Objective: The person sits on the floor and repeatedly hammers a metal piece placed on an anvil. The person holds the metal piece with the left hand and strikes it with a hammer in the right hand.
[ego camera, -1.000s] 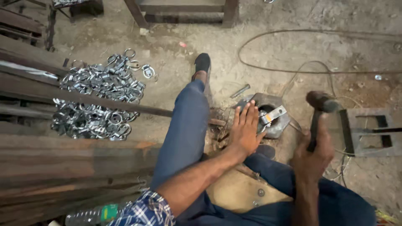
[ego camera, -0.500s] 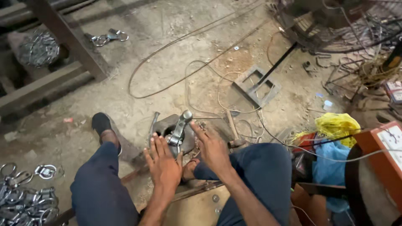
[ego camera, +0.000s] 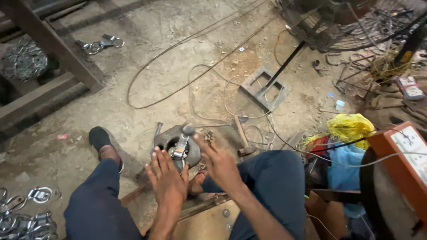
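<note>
The person is sitting on the dusty workshop floor (ego camera: 147, 102) with legs apart in dark blue trousers, and both hands are reaching down to a round, dark metal block (ego camera: 171, 140) lying on the floor between the knees. A bright metal clamp piece (ego camera: 181, 146) is standing on the block, tilted slightly, with a rounded dark knob at its top. The left hand (ego camera: 168, 180) is lying flat with fingers spread, its fingertips touching the near edge of the block just beside the clamp piece, its grip apart and holding nothing. The right hand (ego camera: 219, 163) is hovering just right of the clamp piece, fingers loosely stretched towards it, its grip also apart; whether it is touching the metal cannot be told. A hammer (ego camera: 242, 140) is lying on the floor just right of the block. Thin wires (ego camera: 209, 84) are looping across the floor beyond, near a flat rectangular steel frame (ego camera: 265, 89). A heap of shiny metal rings (ego camera: 26, 220) is lying at the lower left, and a yellow cloth (ego camera: 351, 126) is resting on the right.
</note>
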